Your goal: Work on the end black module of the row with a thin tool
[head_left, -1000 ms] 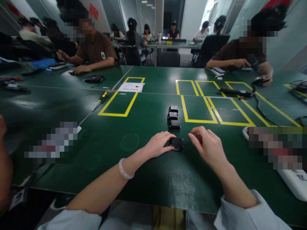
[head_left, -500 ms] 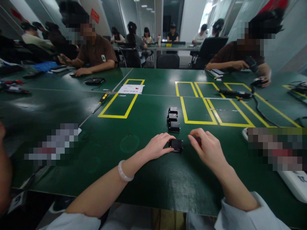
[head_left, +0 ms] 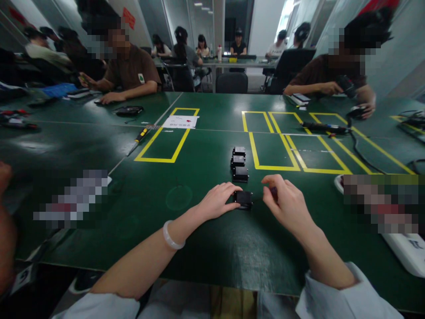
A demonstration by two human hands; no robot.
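On the green tabletop, my left hand (head_left: pixel 217 200) grips a small black box-shaped part (head_left: pixel 243 200) by its left end, thumb in front and fingers behind. The part lies flat, with small metal bits at its ends. To its right, slightly above the table, is my right hand (head_left: pixel 286 200), fingers curled in. Something dark shows inside those fingers, but its kind is hidden. Just beyond the gripped part, three similar black parts (head_left: pixel 239 173) stand in a row leading away from me.
Yellow tape rectangles (head_left: pixel 277 168) mark the table. A paper label (head_left: pixel 180 122) and a yellow-black screwdriver (head_left: pixel 142 134) lie to the left. White-edged objects, blurred out, flank both sides. A black power tool (head_left: pixel 325 128) with a cable lies at right. Co-workers sit opposite.
My right hand has shifted slightly away from the gripped part; a thin dark line between them earlier no longer shows. My left hand keeps its grip. The view has tilted a little.
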